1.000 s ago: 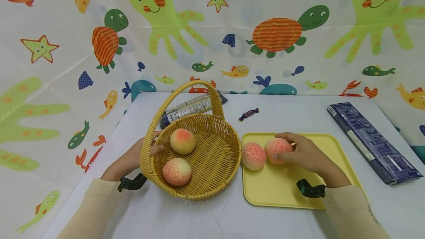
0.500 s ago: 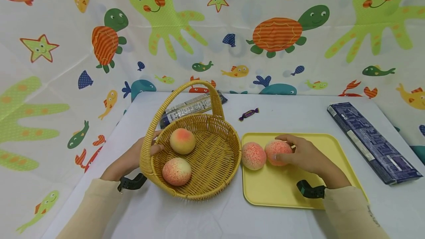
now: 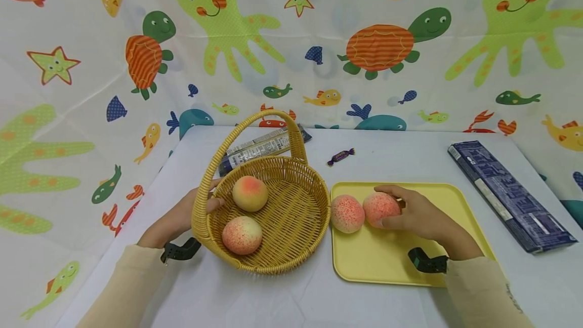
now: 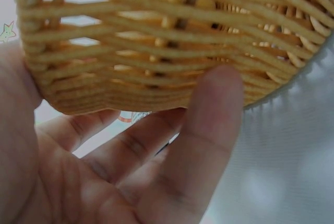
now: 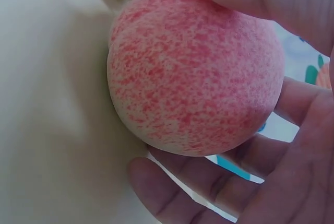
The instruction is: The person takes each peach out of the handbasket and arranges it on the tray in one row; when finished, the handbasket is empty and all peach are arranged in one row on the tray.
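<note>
My left hand (image 3: 188, 210) grips the left side of a yellow wicker basket (image 3: 291, 227), beside its tall handle. The thumb reaches over the rim in the head view, while several fingers lie against the woven outer wall (image 4: 130, 41). Inside the basket are two peaches, a yellow-orange one (image 3: 250, 194) and a pale speckled one (image 3: 242, 236). On the yellow tray (image 3: 369, 262) my right hand (image 3: 416, 216) holds a pink speckled peach (image 5: 193, 78) between thumb and fingers. A second pink peach (image 3: 347, 214) touches it on the left, close to the basket's rim.
Behind the basket lies a silver and dark blue packet (image 3: 259, 149), partly hidden. A small purple wrapped candy (image 3: 340, 157) sits at the back of the white table (image 3: 387, 153). A long dark blue packet (image 3: 510, 196) lies right of the tray. A patterned curtain (image 3: 291, 29) hangs behind.
The right hand has shifted very slightly around its peach. The left hand, basket, peaches and tray hold their places.
</note>
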Tool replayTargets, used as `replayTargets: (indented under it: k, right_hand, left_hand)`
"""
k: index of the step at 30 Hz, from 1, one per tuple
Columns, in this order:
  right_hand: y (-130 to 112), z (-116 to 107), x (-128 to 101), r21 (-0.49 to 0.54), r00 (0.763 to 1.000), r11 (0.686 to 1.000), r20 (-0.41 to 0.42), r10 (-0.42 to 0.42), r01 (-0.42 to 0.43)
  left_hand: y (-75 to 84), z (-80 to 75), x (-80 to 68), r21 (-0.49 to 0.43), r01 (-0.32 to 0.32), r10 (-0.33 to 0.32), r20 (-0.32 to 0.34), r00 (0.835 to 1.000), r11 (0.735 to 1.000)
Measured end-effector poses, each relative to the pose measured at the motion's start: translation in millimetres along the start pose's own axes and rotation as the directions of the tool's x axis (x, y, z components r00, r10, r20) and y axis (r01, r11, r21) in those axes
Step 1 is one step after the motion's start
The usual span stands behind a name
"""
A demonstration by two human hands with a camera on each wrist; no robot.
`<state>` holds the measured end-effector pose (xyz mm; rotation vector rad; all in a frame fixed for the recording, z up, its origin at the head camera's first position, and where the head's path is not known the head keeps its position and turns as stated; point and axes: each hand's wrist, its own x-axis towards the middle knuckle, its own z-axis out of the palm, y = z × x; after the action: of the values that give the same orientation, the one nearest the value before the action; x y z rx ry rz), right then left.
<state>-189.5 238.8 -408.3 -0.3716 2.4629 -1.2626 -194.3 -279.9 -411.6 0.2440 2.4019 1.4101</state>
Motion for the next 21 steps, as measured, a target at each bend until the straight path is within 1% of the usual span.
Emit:
replayTargets:
  k: [9,16,21]
  right_hand:
    - [-0.3,2.3,-0.1,-0.043,0.998,0.999,-0.064,-0.011,0.008]
    - [-2.1,2.3,0.2,-0.060,0.996,0.998,-0.082,-0.025,0.020]
    - [-1.9,3.6,-0.5,-0.052,0.995,0.998,-0.091,-0.029,0.024]
  left_hand:
    - [-0.4,-0.3,1.4,0.018,-0.004,0.004,0.004,1.000,1.000]
    - [1.9,-0.8,2.7,0.003,0.021,-0.021,-0.005,1.000,1.000]
    - [1.1,-0.4,2.8,0.003,0.017,-0.017,0.001,1.000,1.000]
